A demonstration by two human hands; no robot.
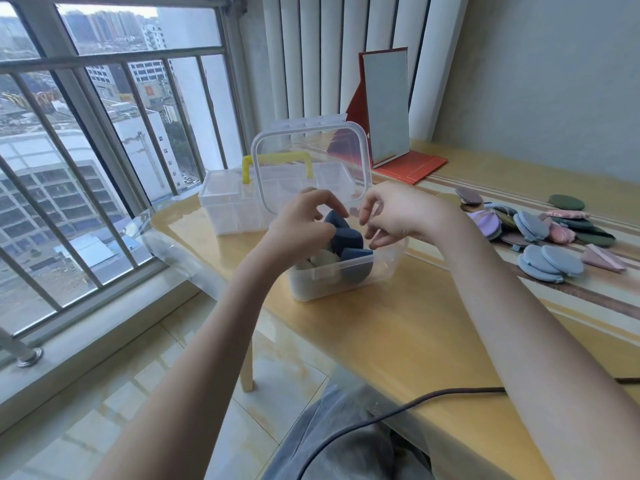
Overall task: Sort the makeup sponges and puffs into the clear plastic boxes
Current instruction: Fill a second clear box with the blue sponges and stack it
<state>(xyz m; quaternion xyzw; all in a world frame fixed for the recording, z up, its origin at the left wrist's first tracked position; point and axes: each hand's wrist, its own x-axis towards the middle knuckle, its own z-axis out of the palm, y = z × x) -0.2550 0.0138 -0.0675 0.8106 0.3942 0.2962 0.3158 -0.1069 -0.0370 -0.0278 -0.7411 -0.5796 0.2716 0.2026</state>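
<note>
A small clear box (346,287) stands on the wooden table (398,327) and holds dark blue sponges (348,237) and pale ones (322,259). Its clear lid (308,130) stands upright just behind it. My left hand (301,223) and my right hand (394,213) hover over the box with curled fingers at the lid's lower corners, and they seem to pinch it. The lid's bottom edge is hidden behind both hands. A pile of round puffs (550,261) in blue, pink, purple and green lies to the right.
A larger clear box (225,202) with a yellow handle (277,157) sits behind the small one, near the window railing. At the back stands a red-framed mirror (384,105). A dark cable (381,417) crosses the table's near edge and my lap.
</note>
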